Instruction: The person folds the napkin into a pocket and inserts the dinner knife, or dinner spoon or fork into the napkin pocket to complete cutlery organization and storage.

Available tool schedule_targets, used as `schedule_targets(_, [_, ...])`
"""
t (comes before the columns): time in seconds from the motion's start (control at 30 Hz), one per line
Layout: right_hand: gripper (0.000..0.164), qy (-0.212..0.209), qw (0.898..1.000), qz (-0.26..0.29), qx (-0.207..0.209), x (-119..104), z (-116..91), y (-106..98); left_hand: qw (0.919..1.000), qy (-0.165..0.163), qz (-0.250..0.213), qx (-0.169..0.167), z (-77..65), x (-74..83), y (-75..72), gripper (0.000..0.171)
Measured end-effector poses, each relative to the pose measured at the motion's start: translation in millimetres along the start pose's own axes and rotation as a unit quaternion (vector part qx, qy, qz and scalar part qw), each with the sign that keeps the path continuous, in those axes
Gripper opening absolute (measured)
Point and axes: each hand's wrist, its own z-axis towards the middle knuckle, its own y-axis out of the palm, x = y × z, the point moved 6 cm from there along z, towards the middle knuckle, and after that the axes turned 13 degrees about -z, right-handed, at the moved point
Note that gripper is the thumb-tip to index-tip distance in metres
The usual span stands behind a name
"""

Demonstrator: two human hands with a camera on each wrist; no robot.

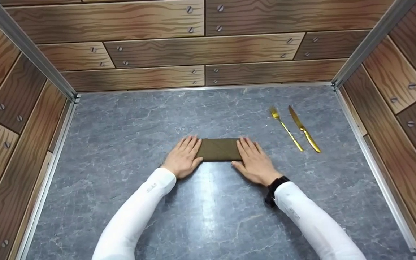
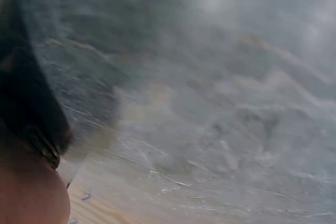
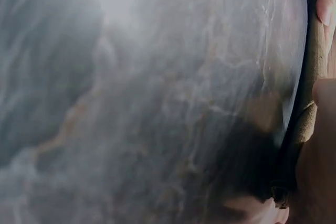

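Observation:
A folded olive-brown cloth (image 1: 219, 150), narrow and rectangular, lies flat on the grey marbled surface. My left hand (image 1: 182, 157) rests on its left end with the fingers straight and pointing away from me. Mirroring it, my right hand (image 1: 256, 162) lies on the right end, fingers extended and thumb spread toward the near edge. The right wrist view catches the cloth's front edge (image 3: 310, 82) beside part of the right hand (image 3: 320, 166). Only a bit of the left hand (image 2: 31, 195) shows in the left wrist view.
To the right of the cloth lie a gold fork (image 1: 286, 129) and a gold knife (image 1: 304, 130), side by side and slanted. Wood-patterned panels (image 1: 200, 50) wall the surface at the back and both sides. A black band (image 1: 276, 186) circles the right wrist.

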Motion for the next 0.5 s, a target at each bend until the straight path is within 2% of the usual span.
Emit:
schedule_targets(0.13, [0.085,0.0,1.0,-0.003,-0.005,-1,0,-1,0.9999,0.003,-0.004,0.009,-0.3,-0.6,-0.8,0.071])
schedule_targets(0.23, [0.08,0.003,1.0,0.003,0.022,-3,-3,-7,0.9991,0.02,-0.03,0.023,-4.1,-2.0,-4.5,0.07])
schedule_targets(0.4, [0.058,0.024,0.994,0.03,0.104,-12,-14,-24,0.9894,0.101,-0.073,0.074,-15.1,-4.4,-18.7,0.056])
schedule_targets(0.5, [0.048,0.044,0.991,0.04,0.12,-14,-22,-28,0.9819,0.145,-0.081,0.092,-20.3,-5.7,-24.9,0.047])
